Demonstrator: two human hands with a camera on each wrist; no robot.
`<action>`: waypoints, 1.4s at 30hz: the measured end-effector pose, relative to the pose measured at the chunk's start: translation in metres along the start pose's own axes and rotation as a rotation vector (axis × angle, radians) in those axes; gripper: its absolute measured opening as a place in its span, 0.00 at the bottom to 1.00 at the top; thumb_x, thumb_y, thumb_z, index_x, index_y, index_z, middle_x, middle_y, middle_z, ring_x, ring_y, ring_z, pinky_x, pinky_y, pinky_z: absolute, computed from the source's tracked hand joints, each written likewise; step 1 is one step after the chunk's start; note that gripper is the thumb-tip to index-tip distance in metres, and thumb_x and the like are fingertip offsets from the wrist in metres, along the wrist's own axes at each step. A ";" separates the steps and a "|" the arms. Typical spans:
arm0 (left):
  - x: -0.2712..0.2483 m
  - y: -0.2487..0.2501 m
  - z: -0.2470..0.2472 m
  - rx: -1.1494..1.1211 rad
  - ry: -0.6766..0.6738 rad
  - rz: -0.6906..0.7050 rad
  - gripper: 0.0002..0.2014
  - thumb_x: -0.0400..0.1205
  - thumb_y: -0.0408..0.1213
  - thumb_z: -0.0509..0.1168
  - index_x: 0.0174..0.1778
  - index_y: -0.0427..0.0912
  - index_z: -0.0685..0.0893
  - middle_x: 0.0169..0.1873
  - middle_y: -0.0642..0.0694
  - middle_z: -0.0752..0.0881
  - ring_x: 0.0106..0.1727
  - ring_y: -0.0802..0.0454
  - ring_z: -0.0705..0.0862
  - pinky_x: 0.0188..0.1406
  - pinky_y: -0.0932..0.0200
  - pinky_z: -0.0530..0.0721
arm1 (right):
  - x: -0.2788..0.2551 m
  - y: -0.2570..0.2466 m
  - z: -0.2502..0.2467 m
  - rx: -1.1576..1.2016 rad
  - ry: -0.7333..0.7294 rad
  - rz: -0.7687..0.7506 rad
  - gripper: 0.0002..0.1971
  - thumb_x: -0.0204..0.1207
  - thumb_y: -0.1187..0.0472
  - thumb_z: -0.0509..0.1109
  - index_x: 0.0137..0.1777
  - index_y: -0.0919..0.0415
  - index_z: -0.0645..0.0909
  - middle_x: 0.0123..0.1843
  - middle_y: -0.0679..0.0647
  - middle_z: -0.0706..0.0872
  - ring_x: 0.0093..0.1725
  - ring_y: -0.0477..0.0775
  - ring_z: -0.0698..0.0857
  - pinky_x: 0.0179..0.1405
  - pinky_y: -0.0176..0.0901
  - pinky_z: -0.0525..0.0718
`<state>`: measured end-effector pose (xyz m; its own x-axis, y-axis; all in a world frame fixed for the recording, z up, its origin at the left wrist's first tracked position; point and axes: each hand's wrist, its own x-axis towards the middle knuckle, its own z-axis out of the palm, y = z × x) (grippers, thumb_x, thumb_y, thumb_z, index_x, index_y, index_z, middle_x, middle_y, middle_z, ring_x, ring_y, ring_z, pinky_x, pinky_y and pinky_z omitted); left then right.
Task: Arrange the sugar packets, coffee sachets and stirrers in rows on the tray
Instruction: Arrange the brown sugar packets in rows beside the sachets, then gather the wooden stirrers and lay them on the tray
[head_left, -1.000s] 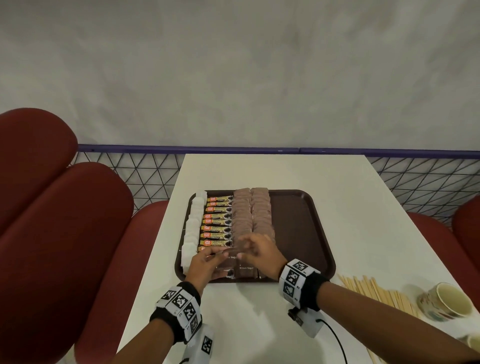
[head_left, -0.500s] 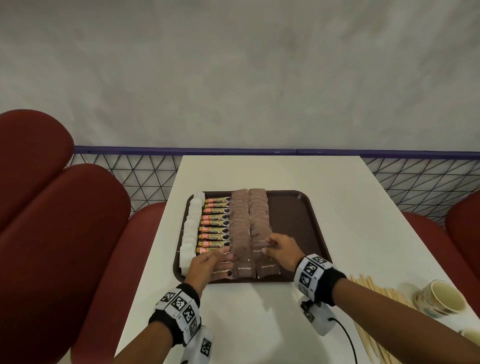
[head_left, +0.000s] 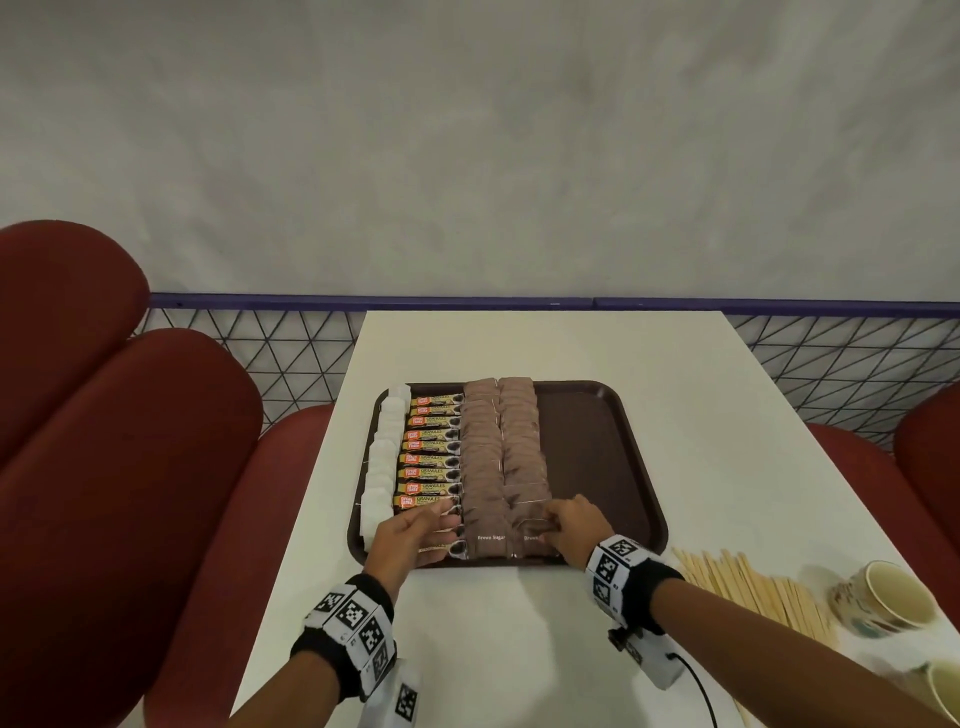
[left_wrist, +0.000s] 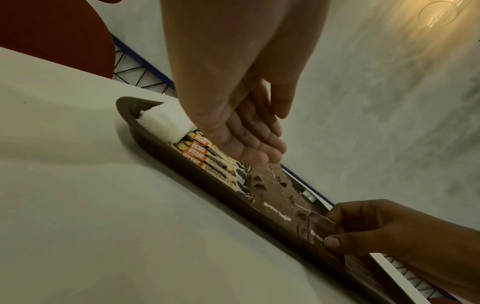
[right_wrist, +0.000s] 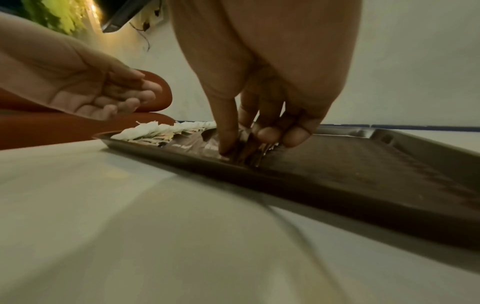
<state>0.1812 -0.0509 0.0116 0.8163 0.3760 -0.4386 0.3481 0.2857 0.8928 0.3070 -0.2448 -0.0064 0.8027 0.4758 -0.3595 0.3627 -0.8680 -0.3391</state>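
Pinching a brown sugar packet (left_wrist: 318, 230), right hand (head_left: 574, 530) has shifted rightward; left hand (head_left: 410, 535) stays flat.

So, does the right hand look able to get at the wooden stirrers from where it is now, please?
Probably yes: the stirrers lie loose on the table just right of the right hand, nothing between them, though it first must let go of the brown sugar packet.
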 end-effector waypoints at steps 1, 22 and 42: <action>-0.001 -0.001 0.000 0.007 -0.001 0.001 0.10 0.83 0.39 0.62 0.54 0.44 0.86 0.47 0.43 0.90 0.45 0.50 0.87 0.41 0.60 0.84 | 0.001 0.001 0.002 -0.069 0.015 -0.007 0.19 0.76 0.55 0.67 0.67 0.56 0.76 0.62 0.61 0.78 0.63 0.63 0.77 0.66 0.47 0.76; -0.001 -0.040 0.110 0.443 -0.526 -0.100 0.08 0.83 0.28 0.62 0.52 0.41 0.84 0.46 0.48 0.85 0.42 0.57 0.83 0.36 0.69 0.82 | -0.123 0.118 0.025 0.388 0.434 0.794 0.44 0.67 0.51 0.74 0.78 0.61 0.54 0.78 0.59 0.59 0.79 0.60 0.56 0.80 0.52 0.52; 0.003 -0.066 0.231 1.400 -0.790 0.333 0.29 0.84 0.31 0.54 0.82 0.42 0.54 0.83 0.44 0.50 0.83 0.45 0.51 0.81 0.55 0.53 | -0.139 0.156 0.020 0.359 0.401 0.973 0.44 0.70 0.46 0.68 0.78 0.65 0.51 0.79 0.66 0.58 0.78 0.66 0.58 0.79 0.55 0.56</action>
<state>0.2667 -0.2726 -0.0250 0.8019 -0.3882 -0.4541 -0.1184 -0.8483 0.5161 0.2425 -0.4434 -0.0264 0.7889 -0.5220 -0.3244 -0.6108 -0.7239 -0.3206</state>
